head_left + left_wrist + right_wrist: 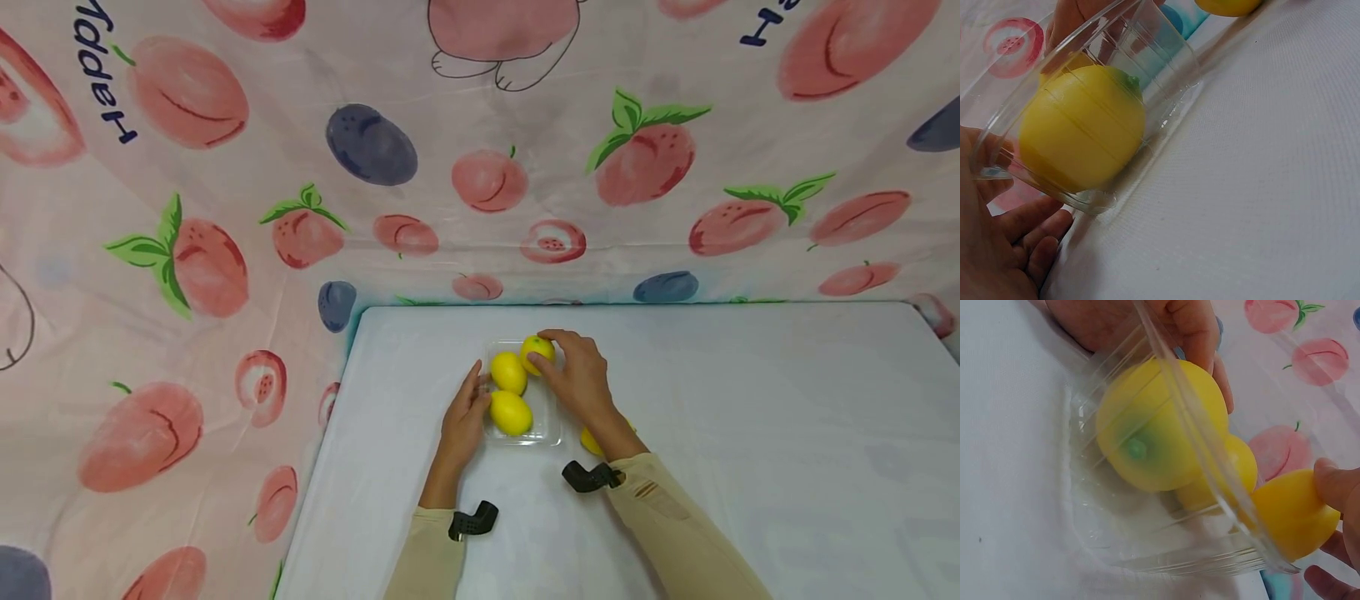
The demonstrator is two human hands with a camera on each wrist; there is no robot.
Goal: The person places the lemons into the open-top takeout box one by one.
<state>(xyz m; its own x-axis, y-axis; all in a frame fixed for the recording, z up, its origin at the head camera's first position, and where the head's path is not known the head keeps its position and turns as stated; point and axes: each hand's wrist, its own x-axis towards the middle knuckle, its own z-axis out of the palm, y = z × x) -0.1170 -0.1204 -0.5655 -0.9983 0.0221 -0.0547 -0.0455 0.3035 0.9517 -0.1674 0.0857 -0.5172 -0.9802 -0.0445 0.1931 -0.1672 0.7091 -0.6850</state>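
Observation:
A clear plastic container (546, 435) sits on the table with two yellow lemons inside, one lemon (510, 413) in the nearer part and another lemon (508, 372) just behind it. My right hand (581, 371) pinches a third lemon (537, 354) between thumb and fingers at the container's far right corner. In the right wrist view, this held lemon (1294, 512) overlaps the rim. My left hand (463, 421) holds the container's left side, thumb at the rim and fingers along the outer wall. Under my right wrist, another lemon (592, 440) lies on the table, partly hidden.
The white table (750, 417) extends to the right of the container. Behind it and to the left hangs a pink cloth (420, 275) printed with fruit. A small black camera (474, 520) is worn on the left wrist, with a matching camera (590, 477) on the right.

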